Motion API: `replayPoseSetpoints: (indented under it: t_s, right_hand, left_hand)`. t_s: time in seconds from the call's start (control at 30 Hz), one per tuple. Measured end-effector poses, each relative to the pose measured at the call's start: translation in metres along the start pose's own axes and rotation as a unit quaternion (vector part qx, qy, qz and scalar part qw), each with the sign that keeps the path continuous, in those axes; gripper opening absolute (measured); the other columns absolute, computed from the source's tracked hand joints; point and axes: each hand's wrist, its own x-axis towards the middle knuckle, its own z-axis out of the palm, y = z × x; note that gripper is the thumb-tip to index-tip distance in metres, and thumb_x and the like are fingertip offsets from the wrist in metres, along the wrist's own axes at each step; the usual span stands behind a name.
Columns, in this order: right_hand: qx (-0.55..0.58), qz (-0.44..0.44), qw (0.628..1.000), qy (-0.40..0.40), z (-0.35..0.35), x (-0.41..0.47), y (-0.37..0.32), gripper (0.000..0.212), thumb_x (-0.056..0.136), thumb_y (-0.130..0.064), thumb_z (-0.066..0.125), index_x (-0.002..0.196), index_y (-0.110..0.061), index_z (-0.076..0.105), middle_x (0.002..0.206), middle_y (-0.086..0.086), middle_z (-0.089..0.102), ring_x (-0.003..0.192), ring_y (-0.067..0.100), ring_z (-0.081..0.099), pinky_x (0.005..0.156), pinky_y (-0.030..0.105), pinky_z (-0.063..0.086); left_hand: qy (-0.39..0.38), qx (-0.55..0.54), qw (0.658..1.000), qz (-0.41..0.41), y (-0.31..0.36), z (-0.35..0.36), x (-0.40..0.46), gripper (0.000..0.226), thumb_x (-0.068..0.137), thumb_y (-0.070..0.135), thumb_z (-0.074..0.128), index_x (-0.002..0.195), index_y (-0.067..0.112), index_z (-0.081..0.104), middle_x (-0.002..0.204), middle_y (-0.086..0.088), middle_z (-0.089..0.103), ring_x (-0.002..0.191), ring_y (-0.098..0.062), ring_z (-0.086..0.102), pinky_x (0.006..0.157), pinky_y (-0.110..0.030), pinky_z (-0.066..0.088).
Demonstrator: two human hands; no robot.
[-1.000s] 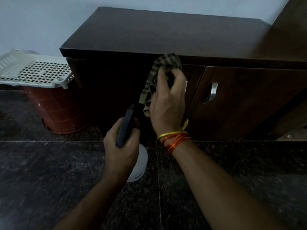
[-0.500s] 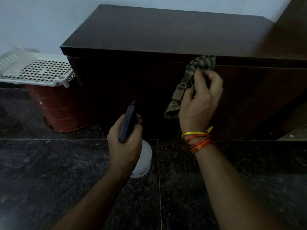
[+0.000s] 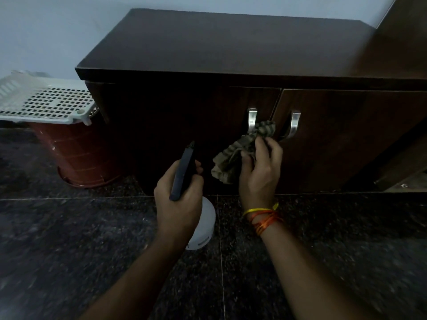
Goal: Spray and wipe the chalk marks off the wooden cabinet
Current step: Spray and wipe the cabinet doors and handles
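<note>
Right hand [image 3: 260, 172] presses cloth [image 3: 240, 151] (bunched) between door handles [image 3: 252, 118].

right hand [image 3: 260, 172] grips cloth [image 3: 240, 153] at cabinet [image 3: 208, 125] | left hand [image 3: 179, 202] holds spray bottle [image 3: 183, 172]

Both hands, left hand [image 3: 179, 204] and right hand [image 3: 260, 172], have fingers curled.
</note>
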Motion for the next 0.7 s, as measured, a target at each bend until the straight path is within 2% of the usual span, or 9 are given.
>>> replayPoseSetpoints:
  t_s: [0.17,0.23,0.33,0.47,0.6,0.7]
  right_hand:
    - [0.033,-0.008,0.997,0.066,-0.003,0.022,-0.028,0.042,0.084,-0.009,0.067,0.123,0.001,0.056,0.123,0.018,0.052,0.115,0.019,0.049,0.095,-0.002,0.03]
    - [0.026,0.01,0.997,0.075,0.0,0.028,-0.033,0.046,0.081,-0.012,0.071,0.124,-0.002,0.056,0.122,0.016,0.053,0.115,0.02,0.051,0.094,0.0,0.032]
    - [0.015,0.028,0.998,0.059,0.009,0.019,-0.023,0.047,0.078,-0.007,0.072,0.121,0.0,0.055,0.117,0.017,0.056,0.112,0.024,0.054,0.092,0.011,0.036]
    - [0.027,0.076,0.996,0.033,0.019,0.003,0.005,0.035,0.078,-0.006,0.07,0.109,0.003,0.055,0.105,0.018,0.055,0.098,0.028,0.055,0.082,0.011,0.031]
    - [0.003,0.104,0.994,0.011,0.024,-0.007,0.021,0.029,0.074,-0.003,0.071,0.099,0.003,0.056,0.099,0.02,0.054,0.09,0.03,0.055,0.074,0.013,0.029]
    - [0.008,0.131,0.991,-0.014,0.025,-0.014,0.028,0.031,0.074,-0.003,0.071,0.1,0.004,0.057,0.1,0.021,0.052,0.089,0.032,0.055,0.071,0.013,0.026]
  left_hand:
    - [-0.001,0.006,1.0,0.007,-0.001,0.001,0.002,0.01,0.088,0.017,0.05,0.088,0.023,0.058,0.07,-0.023,0.048,0.062,-0.044,0.041,0.057,-0.047,0.036]
    - [-0.002,0.011,1.0,0.009,-0.002,0.002,0.002,0.009,0.088,0.018,0.05,0.088,0.022,0.058,0.07,-0.024,0.048,0.062,-0.043,0.042,0.057,-0.048,0.036]
    - [-0.003,0.01,1.0,0.004,-0.003,0.004,0.001,0.009,0.088,0.019,0.05,0.09,0.02,0.059,0.069,-0.021,0.048,0.061,-0.04,0.043,0.056,-0.044,0.036]
    - [-0.005,0.0,1.0,0.0,-0.004,0.002,-0.001,0.01,0.088,0.018,0.051,0.091,0.022,0.06,0.066,-0.008,0.051,0.061,-0.03,0.046,0.055,-0.037,0.04]
    - [-0.015,0.0,1.0,0.0,-0.009,0.002,-0.001,0.009,0.089,0.017,0.05,0.093,0.018,0.058,0.068,-0.017,0.047,0.061,-0.038,0.042,0.055,-0.037,0.036]
    - [-0.014,-0.002,1.0,-0.001,-0.01,0.001,-0.001,0.009,0.091,0.014,0.051,0.096,0.013,0.058,0.069,-0.01,0.05,0.061,-0.033,0.044,0.054,-0.032,0.039]
